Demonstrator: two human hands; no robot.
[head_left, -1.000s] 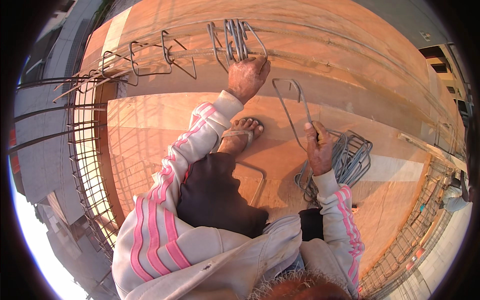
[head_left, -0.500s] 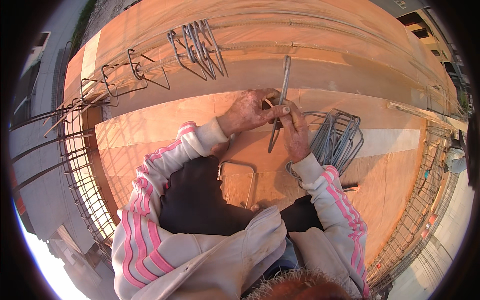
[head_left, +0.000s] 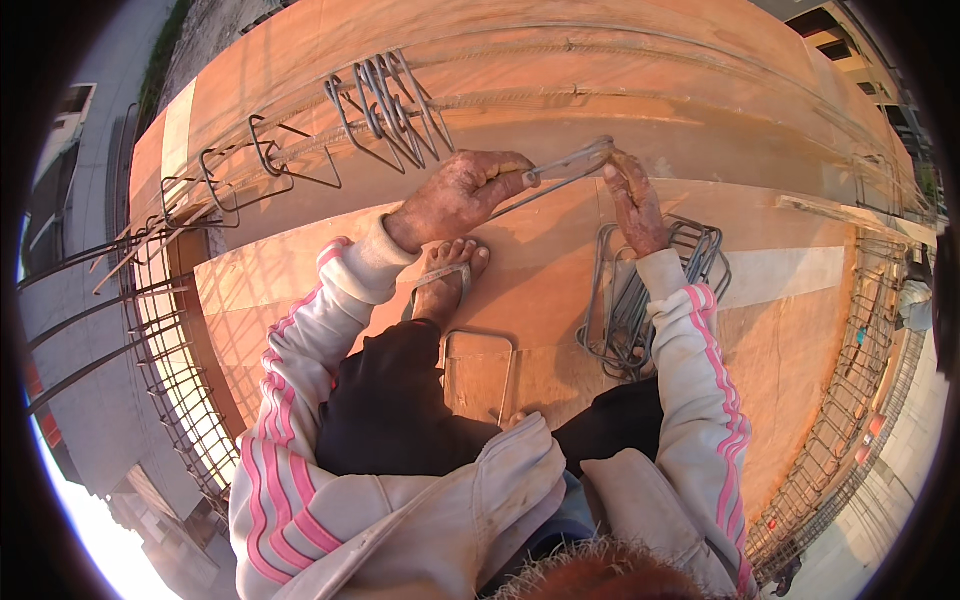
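A bent steel rebar stirrup (head_left: 566,161) spans the space between my two hands, slanting up to the right. My left hand (head_left: 462,196) is closed on its left part, thumb pressed along the bar. At its right end my right hand (head_left: 636,203) pinches the bent corner between thumb and fingers. Below the right hand, a pile of similar grey stirrups (head_left: 640,320) lies on the plywood. One more stirrup (head_left: 480,335) rests on the boards between my legs. Several stirrups (head_left: 388,108) stand along the long bars beyond my left hand.
Long rebar rods (head_left: 680,103) run across the far side of the orange plywood deck (head_left: 290,310). Rebar cages line the left edge (head_left: 165,360) and right edge (head_left: 850,370). A wooden strip (head_left: 850,217) lies at the right. My sandalled foot (head_left: 445,280) is below my left hand.
My hands have moved apart, the left leftward and the right up and to the right. The stirrup has turned from nearly upright and edge-on to slanting between them.
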